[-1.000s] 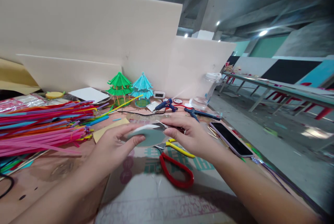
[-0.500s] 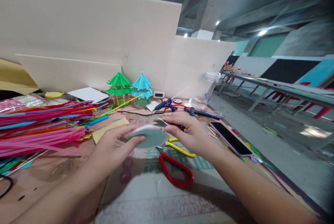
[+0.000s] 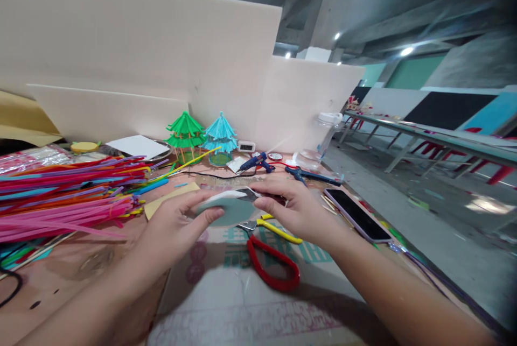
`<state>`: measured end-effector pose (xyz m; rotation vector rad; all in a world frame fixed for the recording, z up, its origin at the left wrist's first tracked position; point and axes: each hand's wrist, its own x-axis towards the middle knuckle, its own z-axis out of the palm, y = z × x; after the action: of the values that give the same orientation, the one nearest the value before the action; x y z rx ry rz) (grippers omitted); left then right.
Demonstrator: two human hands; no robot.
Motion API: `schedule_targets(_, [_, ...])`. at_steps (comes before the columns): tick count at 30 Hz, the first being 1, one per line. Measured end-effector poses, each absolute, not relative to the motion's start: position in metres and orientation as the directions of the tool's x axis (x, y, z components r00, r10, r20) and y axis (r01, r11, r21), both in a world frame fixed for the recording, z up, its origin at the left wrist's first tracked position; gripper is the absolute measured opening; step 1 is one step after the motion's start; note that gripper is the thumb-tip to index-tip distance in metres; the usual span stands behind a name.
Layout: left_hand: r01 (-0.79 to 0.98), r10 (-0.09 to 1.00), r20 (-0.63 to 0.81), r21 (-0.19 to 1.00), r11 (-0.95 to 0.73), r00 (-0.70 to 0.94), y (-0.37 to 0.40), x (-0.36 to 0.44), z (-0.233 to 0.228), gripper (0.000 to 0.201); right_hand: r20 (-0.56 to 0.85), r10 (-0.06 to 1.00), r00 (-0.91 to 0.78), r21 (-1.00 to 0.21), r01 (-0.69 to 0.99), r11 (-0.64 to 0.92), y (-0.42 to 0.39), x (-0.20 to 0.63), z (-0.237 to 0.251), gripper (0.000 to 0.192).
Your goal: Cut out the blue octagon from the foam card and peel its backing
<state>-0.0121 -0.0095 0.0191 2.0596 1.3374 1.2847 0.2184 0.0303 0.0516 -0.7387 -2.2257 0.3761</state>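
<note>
Left hand (image 3: pixel 172 230) pinches the grey-green disc (image 3: pixel 228 211) just above the table (image 3: pixel 60 276), and the disc now lies flatter than half a second ago. Right hand (image 3: pixel 293 209) grips its far edge; what it peels there is blurred. Scissors (image 3: pixel 270 260) lie partly hidden beneath.

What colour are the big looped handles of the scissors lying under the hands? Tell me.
Red looped scissor handles, best seen in the head view.

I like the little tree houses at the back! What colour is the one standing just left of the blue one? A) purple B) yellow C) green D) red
C: the green straw pavilion stands just left of the blue straw pavilion, against the pale board.
</note>
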Motion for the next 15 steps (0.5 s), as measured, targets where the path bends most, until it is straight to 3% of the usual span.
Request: schedule_targets(15, [0.478,0.888,0.443,0.757,-0.445,0.125,-0.0089,-0.0089,0.0208,0.024,0.61,0.572,-0.548,-0.401,0.409,0.82,0.0363,0.2185,0.043,0.022])
